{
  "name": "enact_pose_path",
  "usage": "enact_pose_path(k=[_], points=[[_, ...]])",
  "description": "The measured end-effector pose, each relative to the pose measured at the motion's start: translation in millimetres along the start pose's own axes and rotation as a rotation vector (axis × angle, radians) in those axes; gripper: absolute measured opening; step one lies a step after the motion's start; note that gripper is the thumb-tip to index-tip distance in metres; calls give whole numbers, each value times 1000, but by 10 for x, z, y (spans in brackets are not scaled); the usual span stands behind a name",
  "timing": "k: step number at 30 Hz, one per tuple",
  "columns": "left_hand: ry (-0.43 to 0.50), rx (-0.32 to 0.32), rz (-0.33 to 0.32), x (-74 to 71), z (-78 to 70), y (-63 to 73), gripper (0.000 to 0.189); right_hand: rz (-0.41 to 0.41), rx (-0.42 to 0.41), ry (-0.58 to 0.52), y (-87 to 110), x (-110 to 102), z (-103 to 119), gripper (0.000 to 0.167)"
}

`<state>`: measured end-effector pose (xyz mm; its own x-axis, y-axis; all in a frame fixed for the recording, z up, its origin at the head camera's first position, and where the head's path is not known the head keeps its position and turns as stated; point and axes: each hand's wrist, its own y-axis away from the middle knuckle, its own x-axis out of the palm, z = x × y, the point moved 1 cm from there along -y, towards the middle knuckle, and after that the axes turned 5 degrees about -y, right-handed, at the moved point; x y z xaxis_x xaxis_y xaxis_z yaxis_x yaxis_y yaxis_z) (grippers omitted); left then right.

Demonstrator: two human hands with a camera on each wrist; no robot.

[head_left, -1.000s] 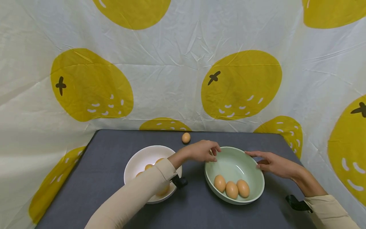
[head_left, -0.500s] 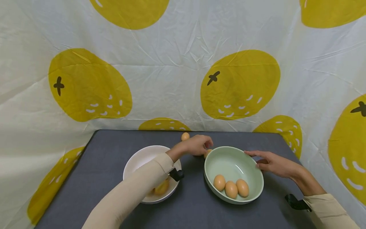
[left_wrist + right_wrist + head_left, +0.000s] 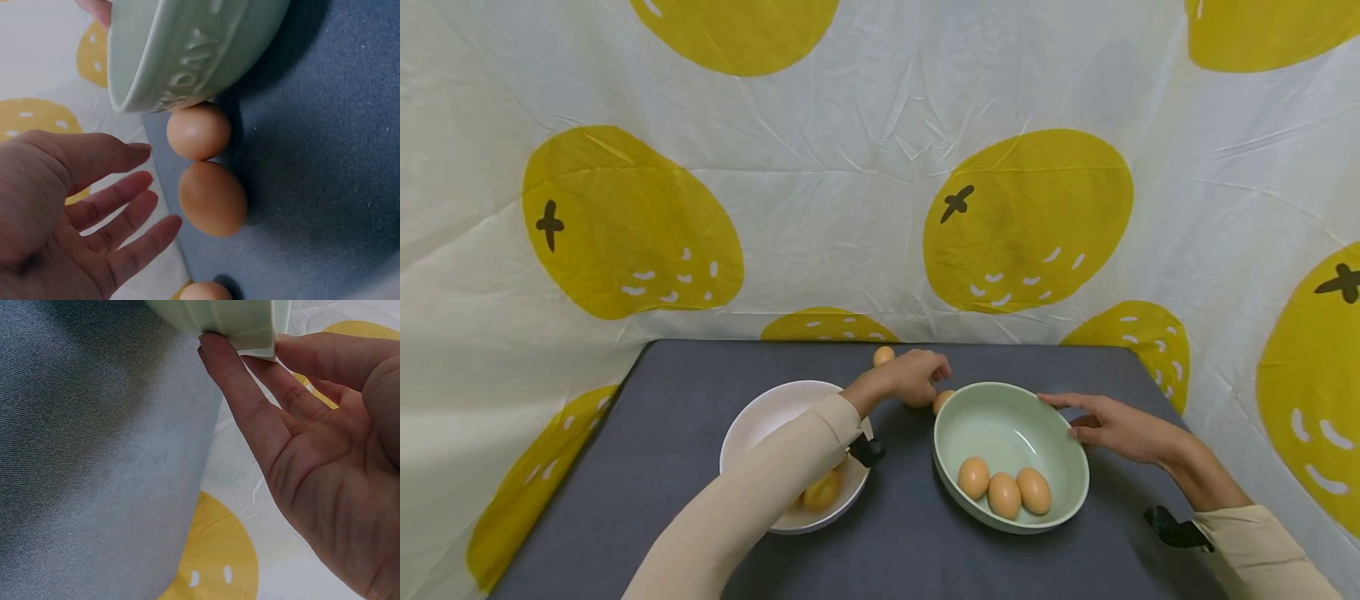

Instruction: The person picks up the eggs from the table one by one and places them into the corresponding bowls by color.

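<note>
My left hand (image 3: 913, 377) hovers with spread, loosely bent fingers over the table left of the green bowl (image 3: 1011, 417), holding nothing. In the left wrist view, a brown egg (image 3: 199, 130) lies right against that bowl's outer wall, with another egg (image 3: 213, 199) touching it; the fingertips are just beside them. The head view shows one egg (image 3: 943, 401) partly behind the rim. Three eggs (image 3: 1003, 495) lie inside the green bowl. My right hand (image 3: 1123, 429) holds the bowl's right rim, thumb and fingers on either side of the wall (image 3: 240, 325).
A white bowl (image 3: 752, 425) holding eggs (image 3: 822, 492) stands to the left, partly covered by my left sleeve. A further egg (image 3: 883, 356) lies near the back edge of the dark table (image 3: 700, 375). A fruit-printed cloth (image 3: 835, 233) hangs behind.
My left hand has drawn back leftward from the green bowl's rim, and an egg shows beside the bowl. My right hand keeps its hold.
</note>
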<state>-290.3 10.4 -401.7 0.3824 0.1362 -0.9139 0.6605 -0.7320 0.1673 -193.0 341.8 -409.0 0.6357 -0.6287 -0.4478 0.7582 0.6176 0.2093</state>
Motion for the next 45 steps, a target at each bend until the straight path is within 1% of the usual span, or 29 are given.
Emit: enact_pose_path(k=[9,16,21,22,23,25,26,29,33,38,45], points=[[-29,-27,41,49,47,-41,42,3,-9,-10,1,-2,10,60],[-82,-71,53,73,47,-98,40,-3,-3,-9,-4,6,13,60],[-119,-112,57,147,76,-168,38,-5,6,-13,-9,13,18,61],[-123,-125,62,165,82,-178,36,-6,7,-14,-9,12,18,61],[-130,-139,75,181,85,-187,30,-6,7,-15,-8,12,16,61],[-157,-163,112,203,85,-195,14,-6,6,-15,-8,10,14,61],[-166,-175,131,209,81,-193,12,-5,4,-13,-7,9,14,60],[-181,-205,184,221,67,-179,33,-3,-6,-4,-2,5,17,60],[-166,-223,189,221,58,-150,39,1,-14,2,2,1,20,60],[-111,-210,167,173,36,-89,43,7,-6,-8,8,-2,16,60],[-79,-129,105,84,33,35,41,12,-10,-13,19,-3,13,60]])
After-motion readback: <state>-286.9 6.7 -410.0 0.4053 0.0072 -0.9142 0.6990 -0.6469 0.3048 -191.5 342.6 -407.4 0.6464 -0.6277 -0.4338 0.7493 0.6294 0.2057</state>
